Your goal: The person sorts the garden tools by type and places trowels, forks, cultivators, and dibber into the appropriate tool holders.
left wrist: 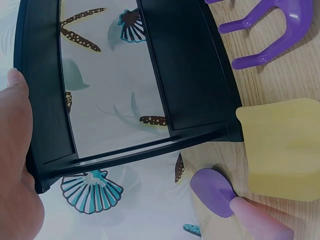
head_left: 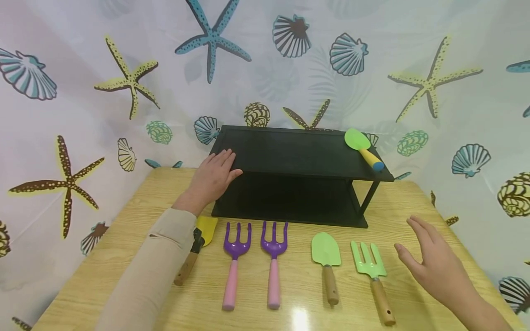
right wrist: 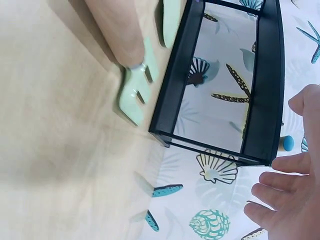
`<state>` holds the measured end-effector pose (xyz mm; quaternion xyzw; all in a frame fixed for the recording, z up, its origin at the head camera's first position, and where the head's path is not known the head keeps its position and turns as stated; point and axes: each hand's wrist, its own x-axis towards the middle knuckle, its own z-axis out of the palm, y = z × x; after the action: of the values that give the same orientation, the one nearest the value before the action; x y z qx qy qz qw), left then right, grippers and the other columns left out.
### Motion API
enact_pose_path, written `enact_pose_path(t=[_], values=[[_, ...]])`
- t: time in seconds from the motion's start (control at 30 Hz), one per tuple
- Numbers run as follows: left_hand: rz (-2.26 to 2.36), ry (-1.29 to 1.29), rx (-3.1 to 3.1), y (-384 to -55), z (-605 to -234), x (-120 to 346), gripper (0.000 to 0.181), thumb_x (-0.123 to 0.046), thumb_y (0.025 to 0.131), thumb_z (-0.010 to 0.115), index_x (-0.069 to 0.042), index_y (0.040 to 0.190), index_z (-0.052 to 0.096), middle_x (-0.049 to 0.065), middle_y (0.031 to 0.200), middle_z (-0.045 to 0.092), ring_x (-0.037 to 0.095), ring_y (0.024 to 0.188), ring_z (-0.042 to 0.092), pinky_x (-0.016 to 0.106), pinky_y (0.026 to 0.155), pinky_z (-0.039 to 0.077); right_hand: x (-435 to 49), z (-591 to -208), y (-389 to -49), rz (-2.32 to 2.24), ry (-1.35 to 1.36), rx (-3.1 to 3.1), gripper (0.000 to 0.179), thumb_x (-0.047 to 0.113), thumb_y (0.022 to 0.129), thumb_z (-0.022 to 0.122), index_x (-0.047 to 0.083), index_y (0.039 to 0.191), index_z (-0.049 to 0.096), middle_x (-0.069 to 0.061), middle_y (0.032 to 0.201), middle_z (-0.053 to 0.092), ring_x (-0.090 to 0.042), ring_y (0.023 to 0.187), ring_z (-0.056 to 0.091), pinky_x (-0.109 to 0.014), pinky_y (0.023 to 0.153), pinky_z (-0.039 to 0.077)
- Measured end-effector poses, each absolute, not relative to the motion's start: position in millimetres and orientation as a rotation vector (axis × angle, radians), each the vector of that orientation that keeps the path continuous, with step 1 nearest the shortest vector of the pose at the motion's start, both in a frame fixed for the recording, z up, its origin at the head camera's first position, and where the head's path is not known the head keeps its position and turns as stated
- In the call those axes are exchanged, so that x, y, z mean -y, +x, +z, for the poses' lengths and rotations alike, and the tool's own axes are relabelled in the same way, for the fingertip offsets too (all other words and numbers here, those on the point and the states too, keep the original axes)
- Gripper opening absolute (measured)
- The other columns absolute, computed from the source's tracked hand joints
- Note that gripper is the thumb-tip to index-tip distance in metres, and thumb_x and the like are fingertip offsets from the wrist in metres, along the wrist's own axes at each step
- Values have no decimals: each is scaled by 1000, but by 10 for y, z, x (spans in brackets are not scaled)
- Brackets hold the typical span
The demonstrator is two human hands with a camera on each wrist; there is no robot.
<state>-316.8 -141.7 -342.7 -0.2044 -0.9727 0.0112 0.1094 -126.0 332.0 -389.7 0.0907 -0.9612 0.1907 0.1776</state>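
My left hand [head_left: 212,178] rests on the left end of a black two-tier shelf [head_left: 285,149], fingers straight across its top. In the left wrist view the thumb [left wrist: 18,82] lies along the shelf's edge. My right hand [head_left: 440,264] is held over the right side of the table, fingers spread and holding nothing. Nearest to it is a light green hand fork [head_left: 370,265] with a wooden handle. A small green trowel [head_left: 355,139] with a yellow, blue-ended handle lies on the shelf's top right.
Before the shelf lie two purple forks [head_left: 237,248] [head_left: 274,247] with pink handles, a light green trowel [head_left: 325,249] and a yellow-bladed tool [head_left: 208,228], partly behind my left sleeve. A purple trowel [left wrist: 212,192] with a pink handle shows in the left wrist view. Patterned cloth [head_left: 265,69] hangs behind.
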Motion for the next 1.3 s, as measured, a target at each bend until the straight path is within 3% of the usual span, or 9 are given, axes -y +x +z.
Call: enact_pose_path(t=[0.6, 0.8, 1.07, 1.3], values=[[21, -603, 2862, -3173, -3439, 1408, 71, -51, 105, 31, -4, 157, 24, 14, 164, 25, 30, 153, 20, 46, 127, 15, -3067, -4378, -972, 579, 231, 2923, 75, 42, 95, 64, -7, 146, 38, -26, 150, 38, -51, 130, 43, -71, 94, 43], [22, -601, 2860, -3162, -3426, 1402, 70, -51, 105, 32, -4, 157, 24, 15, 164, 26, 30, 153, 21, 46, 127, 15, -2986, -4484, -937, 546, 290, 2935, 79, 43, 91, 69, -6, 146, 40, -23, 150, 41, -45, 132, 44, -65, 98, 45], [20, -606, 2856, -3160, -3440, 1405, 71, -51, 105, 31, -3, 157, 24, 15, 164, 25, 30, 153, 21, 46, 127, 15, -2942, -4637, -906, 458, 377, 2975, 88, 51, 81, 76, -6, 141, 47, -25, 144, 48, -45, 126, 53, -58, 93, 53], [11, -600, 2851, -3166, -3446, 1417, 71, -51, 105, 32, -4, 157, 24, 15, 164, 26, 30, 153, 21, 46, 127, 15, -2918, -4748, -878, 281, 441, 2955, 87, 46, 75, 80, -6, 138, 52, -21, 143, 52, -37, 125, 58, -52, 92, 55]])
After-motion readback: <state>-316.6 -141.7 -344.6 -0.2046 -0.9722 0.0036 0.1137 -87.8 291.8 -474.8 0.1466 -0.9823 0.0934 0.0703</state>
